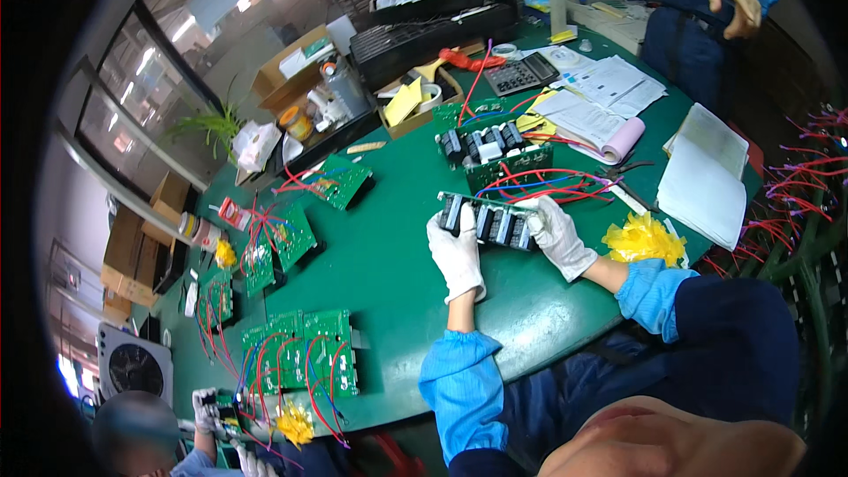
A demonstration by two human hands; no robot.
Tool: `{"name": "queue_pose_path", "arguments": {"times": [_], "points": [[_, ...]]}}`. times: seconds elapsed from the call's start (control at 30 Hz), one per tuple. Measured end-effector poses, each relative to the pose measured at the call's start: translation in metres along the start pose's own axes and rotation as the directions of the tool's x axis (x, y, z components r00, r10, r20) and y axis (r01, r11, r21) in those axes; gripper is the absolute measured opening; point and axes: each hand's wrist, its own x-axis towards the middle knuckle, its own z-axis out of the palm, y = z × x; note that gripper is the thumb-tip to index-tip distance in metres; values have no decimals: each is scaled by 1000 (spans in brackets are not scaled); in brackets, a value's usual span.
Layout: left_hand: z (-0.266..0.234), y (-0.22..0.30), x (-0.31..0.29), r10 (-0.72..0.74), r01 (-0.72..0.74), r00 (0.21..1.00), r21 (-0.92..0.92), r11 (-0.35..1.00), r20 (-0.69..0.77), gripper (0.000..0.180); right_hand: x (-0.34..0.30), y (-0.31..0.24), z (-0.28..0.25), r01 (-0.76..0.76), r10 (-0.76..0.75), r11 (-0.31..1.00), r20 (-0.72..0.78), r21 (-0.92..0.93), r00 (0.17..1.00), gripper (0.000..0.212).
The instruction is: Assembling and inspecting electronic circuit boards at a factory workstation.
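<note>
A circuit board (pixel 496 223) crowded with black cylindrical capacitors is held level between my two gloved hands, above the near side of the green table. My left hand (pixel 456 256), in a white glove, closes on its left end with the thumb up across the front. My right hand (pixel 562 238), gloved too, grips the right end. Just beyond stands another capacitor-laden board (pixel 508 159), with red and blue wires (pixel 548 184) spreading out to its right. A bunch of yellow strips (pixel 645 239) lies beside my right forearm.
Wired green boards (pixel 329 349) lie to the left, where a co-worker's gloved hand (pixel 205 409) handles one. Pliers (pixel 623 178), papers (pixel 609 84), a calculator (pixel 521 74) and a white folder (pixel 704 178) lie right and far. Another person (pixel 689 31) stands at far right.
</note>
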Motion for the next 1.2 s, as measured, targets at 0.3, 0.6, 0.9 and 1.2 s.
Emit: {"name": "queue_pose_path", "arguments": {"times": [0.3,0.6,0.9,1.2], "points": [[-31,-2,17,-360,445,896,-521,728,261,52,-14,-15,-2,-318,184,865,343,388,921,43],[-50,-39,35,-393,479,866,-738,475,309,22,-18,-55,1,-162,4,958,555,236,832,34],[-43,-24,28,-326,414,910,-543,731,254,45,-20,-44,6,-137,12,965,487,223,873,30],[-43,-27,30,-328,426,905,-551,718,272,45,-22,-43,9,-193,27,938,495,288,868,28]]}}
